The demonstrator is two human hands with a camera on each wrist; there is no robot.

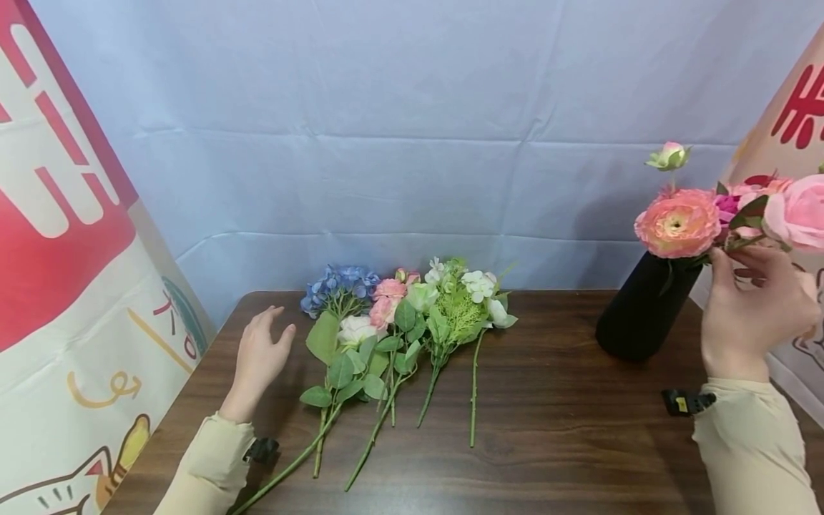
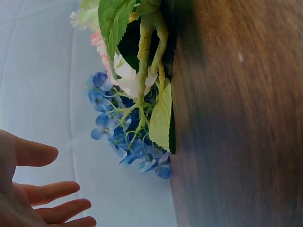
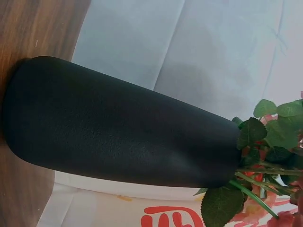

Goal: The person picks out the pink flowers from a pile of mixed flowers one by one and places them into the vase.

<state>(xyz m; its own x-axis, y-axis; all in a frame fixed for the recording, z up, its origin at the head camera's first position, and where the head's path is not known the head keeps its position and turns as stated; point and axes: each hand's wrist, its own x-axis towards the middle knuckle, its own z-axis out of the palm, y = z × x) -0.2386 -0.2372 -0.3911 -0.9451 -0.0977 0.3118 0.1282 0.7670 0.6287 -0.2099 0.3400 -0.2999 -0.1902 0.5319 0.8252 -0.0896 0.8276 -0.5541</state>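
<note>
At the right, a black vase (image 1: 650,307) holds a coral ranunculus (image 1: 677,223), a small pale bud (image 1: 669,156) and other pink blooms. My right hand (image 1: 753,304) is at the vase mouth, thumb and forefinger pinching the stem of a large pink rose (image 1: 798,213). In the right wrist view the vase (image 3: 123,127) fills the middle, with leaves (image 3: 222,205) at its mouth; the hand is out of that frame. My left hand (image 1: 262,354) hovers with relaxed, spread fingers, left of a blue hydrangea (image 1: 341,287). The left wrist view shows those fingers apart from the hydrangea (image 2: 123,127).
Beside the hydrangea lie a white rose (image 1: 357,330), pink flowers (image 1: 386,300), a green-and-white sprig (image 1: 453,315) and a white-flowered stem (image 1: 475,386). Their stems point toward the front of the brown wooden table (image 1: 547,429). A pale blue cloth (image 1: 412,129) hangs behind; printed cloths flank both sides.
</note>
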